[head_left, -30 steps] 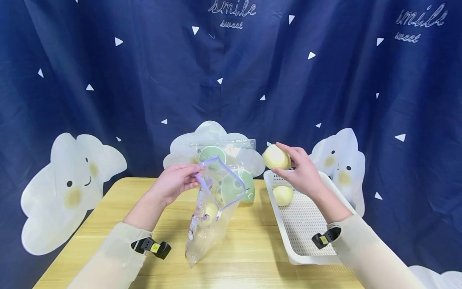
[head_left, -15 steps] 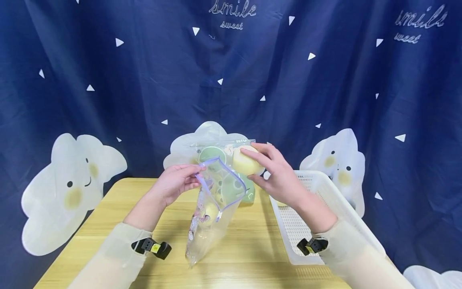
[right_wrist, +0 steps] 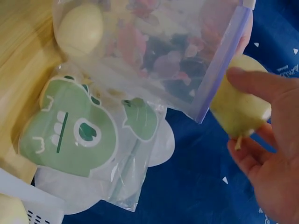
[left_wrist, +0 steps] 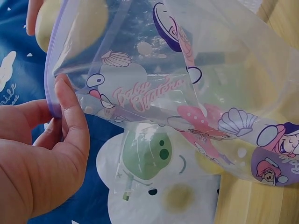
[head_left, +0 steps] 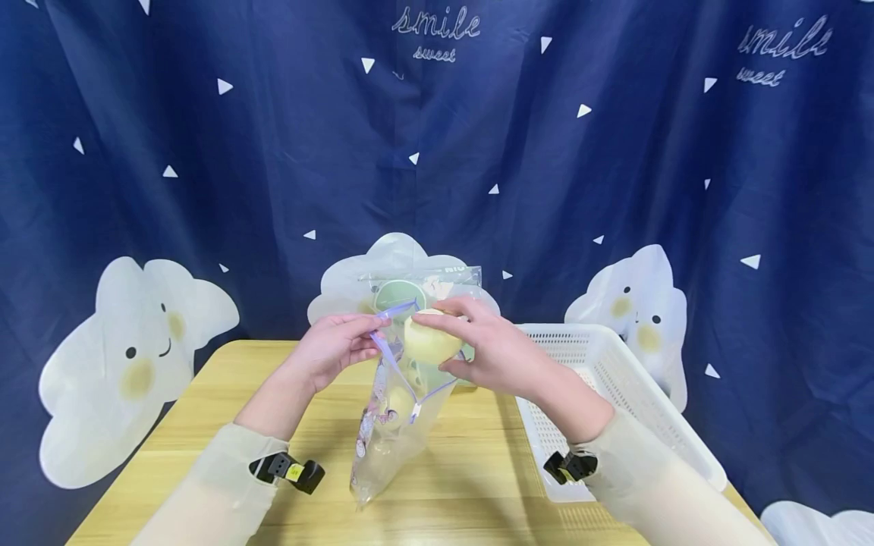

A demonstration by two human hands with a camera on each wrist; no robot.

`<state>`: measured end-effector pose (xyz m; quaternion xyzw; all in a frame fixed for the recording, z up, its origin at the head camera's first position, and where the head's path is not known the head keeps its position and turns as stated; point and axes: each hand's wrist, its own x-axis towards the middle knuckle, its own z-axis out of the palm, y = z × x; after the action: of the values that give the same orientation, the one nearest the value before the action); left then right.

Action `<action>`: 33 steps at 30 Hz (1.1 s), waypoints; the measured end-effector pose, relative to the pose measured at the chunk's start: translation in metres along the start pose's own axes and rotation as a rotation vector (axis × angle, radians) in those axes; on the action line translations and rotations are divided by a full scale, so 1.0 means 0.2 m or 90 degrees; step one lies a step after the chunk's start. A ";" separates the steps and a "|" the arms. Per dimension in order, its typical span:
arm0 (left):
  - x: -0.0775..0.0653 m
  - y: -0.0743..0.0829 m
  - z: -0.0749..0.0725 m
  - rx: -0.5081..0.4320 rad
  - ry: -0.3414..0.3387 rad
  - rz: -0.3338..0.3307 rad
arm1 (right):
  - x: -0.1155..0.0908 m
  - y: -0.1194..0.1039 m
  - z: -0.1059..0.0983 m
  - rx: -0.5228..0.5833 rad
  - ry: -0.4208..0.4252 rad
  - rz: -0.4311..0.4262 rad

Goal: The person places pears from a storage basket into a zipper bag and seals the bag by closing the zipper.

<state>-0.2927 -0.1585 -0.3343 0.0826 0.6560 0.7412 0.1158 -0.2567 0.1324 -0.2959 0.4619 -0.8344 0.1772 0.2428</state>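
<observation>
A clear zip bag (head_left: pixel 396 409) printed with cartoon figures stands on the wooden table (head_left: pixel 205 394), its purple-edged mouth held up. My left hand (head_left: pixel 334 345) pinches the bag's rim (left_wrist: pixel 51 100) between thumb and fingers. My right hand (head_left: pixel 488 345) grips a pale yellow fruit (head_left: pixel 432 337) right at the bag's mouth; the fruit (right_wrist: pixel 238 109) touches the rim. Another pale yellow fruit (right_wrist: pixel 80 29) lies inside the bag (right_wrist: pixel 154 51).
A white perforated basket (head_left: pixel 614 394) sits at the right of the table, with a pale fruit (right_wrist: pixel 8 210) at its corner. A second clear bag with green cartoon prints (head_left: pixel 410 292) leans against the blue curtain behind.
My right hand carried the fruit from above the basket leftward to the bag's mouth. The left hand kept holding the rim. The view shifted slightly.
</observation>
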 end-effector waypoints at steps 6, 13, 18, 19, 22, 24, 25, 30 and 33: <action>-0.01 0.00 0.00 0.002 -0.001 0.004 | 0.02 -0.03 0.00 -0.040 -0.106 0.070; -0.01 0.00 0.00 0.007 -0.001 0.004 | 0.04 -0.03 0.01 -0.049 -0.174 0.129; -0.02 0.00 0.01 0.012 0.006 0.014 | 0.02 -0.01 0.01 -0.017 -0.148 0.133; -0.02 0.00 0.01 0.016 0.005 0.017 | 0.01 0.00 0.01 -0.007 -0.133 0.135; -0.02 0.00 0.02 0.031 0.006 0.025 | -0.02 0.05 -0.01 0.019 -0.085 0.154; -0.02 0.00 0.02 0.039 0.012 0.027 | -0.05 0.08 -0.02 0.034 -0.059 0.173; -0.02 0.00 0.02 0.042 0.017 0.027 | -0.06 0.11 -0.03 0.037 -0.049 0.186; -0.03 -0.01 0.00 0.020 0.030 0.023 | -0.15 0.25 -0.06 0.036 -0.019 0.259; -0.03 -0.02 -0.02 0.009 0.032 0.020 | -0.21 0.35 -0.07 0.030 -0.024 0.307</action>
<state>-0.2883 -0.1642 -0.3381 0.0749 0.6624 0.7403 0.0871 -0.2942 0.2030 -0.3136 0.2580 -0.9207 0.2406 0.1670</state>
